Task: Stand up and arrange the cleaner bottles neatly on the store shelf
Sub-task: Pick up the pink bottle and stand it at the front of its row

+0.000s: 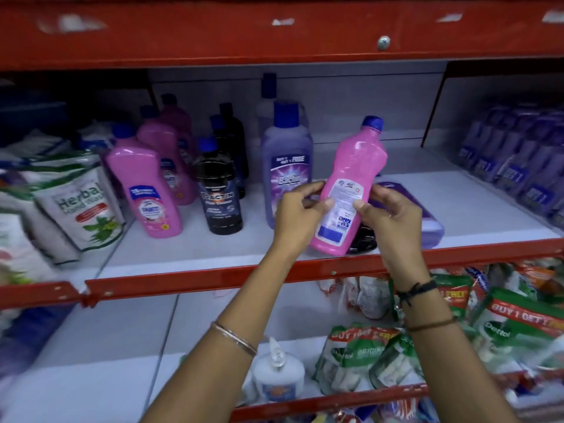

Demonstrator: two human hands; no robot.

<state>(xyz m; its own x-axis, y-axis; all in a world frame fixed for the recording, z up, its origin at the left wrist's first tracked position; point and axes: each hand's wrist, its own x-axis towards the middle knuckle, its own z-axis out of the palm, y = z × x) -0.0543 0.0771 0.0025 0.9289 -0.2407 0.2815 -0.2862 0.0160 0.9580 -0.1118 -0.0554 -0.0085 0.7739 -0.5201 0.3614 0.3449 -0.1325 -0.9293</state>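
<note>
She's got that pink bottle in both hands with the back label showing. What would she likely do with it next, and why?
Probably turn the pink bottle so its front label faces out, then stand it with the other pink bottles at left. Both hands, left hand and right hand, hold it tilted, back label toward the camera, while the standing bottles show their fronts. A purple bottle lying behind it also needs standing up.

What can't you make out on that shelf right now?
Head view only:
- Dark object behind the held pink bottle: mostly hidden by bottle and right hand.
- Lying purple bottle: label unseen, partly hidden by that hand.
- Right-side purple bottles: blurred.
</note>
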